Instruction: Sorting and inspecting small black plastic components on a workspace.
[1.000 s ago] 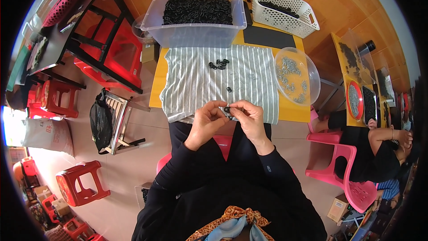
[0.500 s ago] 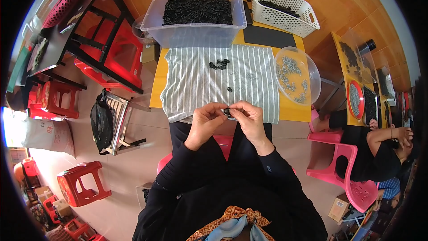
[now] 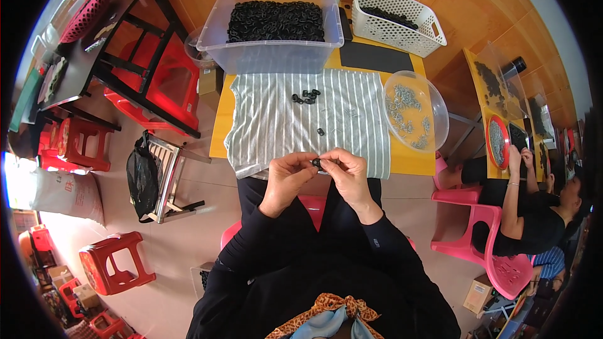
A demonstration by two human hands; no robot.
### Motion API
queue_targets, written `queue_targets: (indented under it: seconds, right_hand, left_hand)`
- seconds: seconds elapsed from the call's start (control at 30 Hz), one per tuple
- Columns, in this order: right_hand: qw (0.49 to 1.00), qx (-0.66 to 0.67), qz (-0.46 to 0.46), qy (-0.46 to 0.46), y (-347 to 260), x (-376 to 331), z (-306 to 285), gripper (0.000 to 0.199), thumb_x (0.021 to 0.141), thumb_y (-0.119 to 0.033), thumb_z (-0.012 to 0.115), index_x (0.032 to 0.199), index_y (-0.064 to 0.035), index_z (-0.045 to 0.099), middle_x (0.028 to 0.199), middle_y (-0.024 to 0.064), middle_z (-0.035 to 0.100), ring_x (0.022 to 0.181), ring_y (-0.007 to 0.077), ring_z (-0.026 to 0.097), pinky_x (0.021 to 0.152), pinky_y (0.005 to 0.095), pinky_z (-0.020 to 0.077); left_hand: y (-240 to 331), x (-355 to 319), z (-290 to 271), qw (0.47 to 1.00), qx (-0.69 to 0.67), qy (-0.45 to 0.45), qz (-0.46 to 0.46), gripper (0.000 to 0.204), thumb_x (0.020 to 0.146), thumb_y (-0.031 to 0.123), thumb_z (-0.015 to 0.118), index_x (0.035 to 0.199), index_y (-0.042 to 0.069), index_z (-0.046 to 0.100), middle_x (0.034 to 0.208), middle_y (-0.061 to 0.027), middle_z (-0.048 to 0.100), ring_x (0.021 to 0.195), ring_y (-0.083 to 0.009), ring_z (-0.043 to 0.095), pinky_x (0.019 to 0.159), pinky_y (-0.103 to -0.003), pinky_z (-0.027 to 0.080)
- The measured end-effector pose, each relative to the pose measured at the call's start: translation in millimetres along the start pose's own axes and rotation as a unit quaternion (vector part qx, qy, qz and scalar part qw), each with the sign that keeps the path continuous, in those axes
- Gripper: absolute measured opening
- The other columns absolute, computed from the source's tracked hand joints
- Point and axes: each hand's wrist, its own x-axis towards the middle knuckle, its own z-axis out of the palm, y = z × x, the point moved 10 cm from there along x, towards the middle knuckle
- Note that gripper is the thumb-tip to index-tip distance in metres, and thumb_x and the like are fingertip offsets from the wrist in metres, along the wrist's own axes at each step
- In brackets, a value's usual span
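One striped cloth (image 3: pixel 267 110), one white basket (image 3: pixel 397 36)

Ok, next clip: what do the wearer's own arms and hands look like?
Both the left hand and right hand are bare, without gloves. Dark, close-fitting long sleeves cover the forearms toward the wrists; a small pale marking shows near the right cuff.

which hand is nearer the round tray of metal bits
Right. The right hand is left of the round tray, toward the body; the left hand is farther left.
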Motion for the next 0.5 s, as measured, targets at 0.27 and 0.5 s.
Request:
queue_targets:
  seconds: [0.27, 0.5]
  right_hand:
    - [1.0, 0.002, -0.014, 0.001, -6.9, -1.2, -0.9, 0.004, 0.086, 0.001, 0.06, 0.087, 0.0016, 0.064, 0.071, -0.0032, 0.058, 0.063, 0.0004, 0.048, 0.053, 0.0165, 0.0365]
    - [0.999, -0.02, -0.031, 0.001, -5.9, -5.3, -1.9, 0.006, 0.085, 0.004, 0.059, 0.089, 0.002, 0.064, 0.077, -0.0012, 0.059, 0.067, 0.0025, 0.051, 0.057, 0.0179, 0.04]
  left_hand:
    - [0.5, -1.5, 0.1, 1.0, -0.01, 0.011, 0.008, 0.024, 0.078, -0.005, 0.063, 0.102, -0.005, 0.066, 0.075, -0.0007, 0.061, 0.067, -0.0044, 0.054, 0.06, -0.017, 0.043]
    - [-5.8, -4.0, 0.3, 0.999, -0.024, 0.029, 0.01, 0.024, 0.078, -0.005, 0.062, 0.102, -0.004, 0.066, 0.075, -0.0013, 0.062, 0.067, -0.0046, 0.054, 0.061, -0.017, 0.043]
